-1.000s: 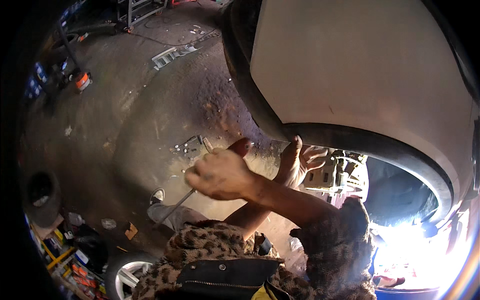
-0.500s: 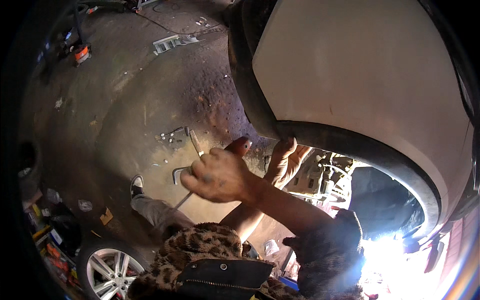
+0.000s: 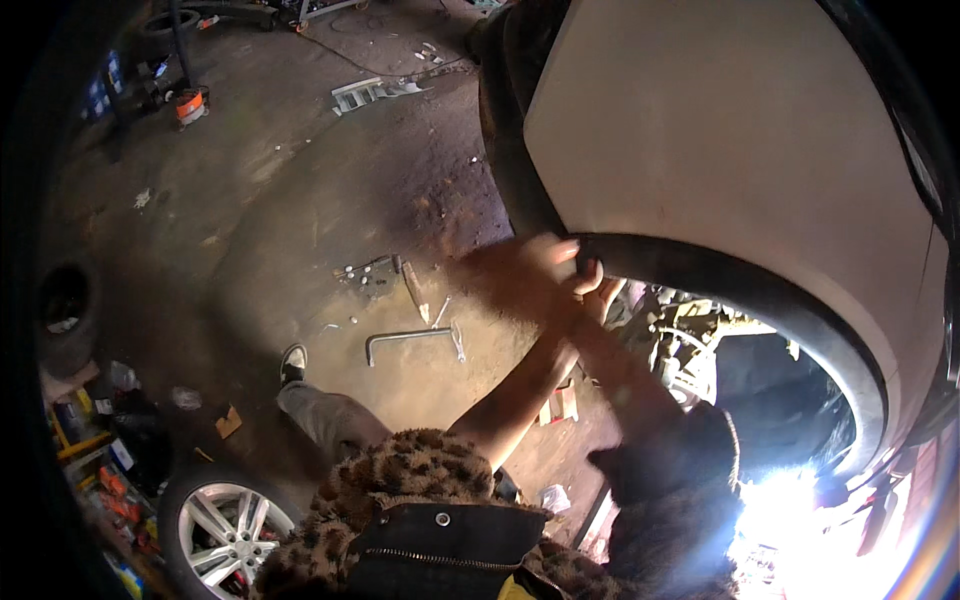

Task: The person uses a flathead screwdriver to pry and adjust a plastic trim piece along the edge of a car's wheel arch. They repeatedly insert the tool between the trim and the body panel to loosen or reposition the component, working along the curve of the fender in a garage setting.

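My left hand is at the lower lip of the black wheel arch trim on a car, fingers closed at the edge. Its palm is partly covered by my right arm, which crosses over it. Smeared by motion, my right hand is beside the left one, close to the front end of the trim. Whether it still holds the tool with the reddish handle cannot be made out. Above the trim spreads the pale car body panel. Bare hub and suspension parts show inside the lit wheel well.
On the floor lie an L-shaped bar wrench, a wooden-handled tool and several small light pieces. A removed wheel is at lower left, beside assorted boxes. A glaring lamp shines at lower right.
My right hand has swung right and upward toward the trim, and the tool with the reddish handle no longer shows clearly. My left hand stays at the trim's edge. The view has shifted slightly.
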`<state>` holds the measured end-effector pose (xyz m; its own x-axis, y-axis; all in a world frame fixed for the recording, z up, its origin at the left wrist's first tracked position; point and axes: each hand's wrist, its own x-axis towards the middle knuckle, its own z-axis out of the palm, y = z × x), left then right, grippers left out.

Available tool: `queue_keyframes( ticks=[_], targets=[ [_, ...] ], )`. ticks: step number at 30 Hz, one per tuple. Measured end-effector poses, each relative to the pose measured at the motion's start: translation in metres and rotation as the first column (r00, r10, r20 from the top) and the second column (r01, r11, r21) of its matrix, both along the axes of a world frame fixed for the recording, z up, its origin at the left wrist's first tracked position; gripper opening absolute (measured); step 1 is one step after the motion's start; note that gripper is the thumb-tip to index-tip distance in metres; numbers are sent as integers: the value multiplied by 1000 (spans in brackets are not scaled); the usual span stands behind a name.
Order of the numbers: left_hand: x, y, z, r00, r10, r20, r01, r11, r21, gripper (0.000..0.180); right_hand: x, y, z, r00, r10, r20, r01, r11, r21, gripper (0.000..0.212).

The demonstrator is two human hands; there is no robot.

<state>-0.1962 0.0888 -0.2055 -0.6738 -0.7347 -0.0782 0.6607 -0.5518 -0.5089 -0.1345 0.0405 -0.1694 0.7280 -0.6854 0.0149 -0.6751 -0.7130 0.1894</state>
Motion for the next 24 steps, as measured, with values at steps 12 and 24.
queue_keyframes(
  ticks=[12,24],
  targets=[
    [37,-21,-11,988,-145,42,151,965,-213,16,96,34,66,960,-54,276,109,975,-192,24],
    [12,22,4,962,-263,-78,263,965,-15,12,10,-1,-8,941,-248,229,207,960,188,24]
  ],
)
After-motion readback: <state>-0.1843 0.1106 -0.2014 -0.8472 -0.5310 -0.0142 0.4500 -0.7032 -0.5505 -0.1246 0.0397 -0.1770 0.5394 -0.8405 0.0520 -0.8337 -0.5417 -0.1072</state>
